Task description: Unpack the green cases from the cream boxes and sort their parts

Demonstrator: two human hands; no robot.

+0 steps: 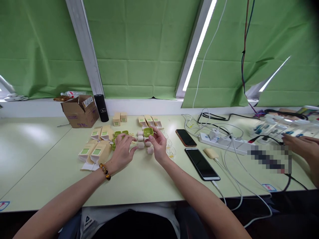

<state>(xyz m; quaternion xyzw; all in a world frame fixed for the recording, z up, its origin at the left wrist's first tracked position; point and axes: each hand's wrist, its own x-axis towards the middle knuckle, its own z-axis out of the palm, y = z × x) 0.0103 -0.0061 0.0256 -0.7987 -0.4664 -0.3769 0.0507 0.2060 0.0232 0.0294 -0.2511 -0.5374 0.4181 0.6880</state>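
Observation:
My right hand point(159, 145) grips a small green square cup point(148, 132) between thumb and fingers, its hollow side facing up. Just below and beside that cup are several small pale pink cylindrical pieces point(141, 145) on the table. My left hand point(122, 150) reaches in from the left, thumb and index finger apart, their tips close to the pink pieces. Whether it touches one I cannot tell. Behind its fingers lie more green cups point(117, 133), partly hidden. Several clear plastic cups point(171, 152) sit right of my right hand, partly covered by it.
Open cream cartons point(101, 152) stand at left, more cartons point(149, 120) at the back. A brown box point(80, 113) and black bottle point(101, 108) are by the wall. Phones point(202, 164), a power strip point(224, 143) and cables lie at right, where another person's hand point(302, 149) shows.

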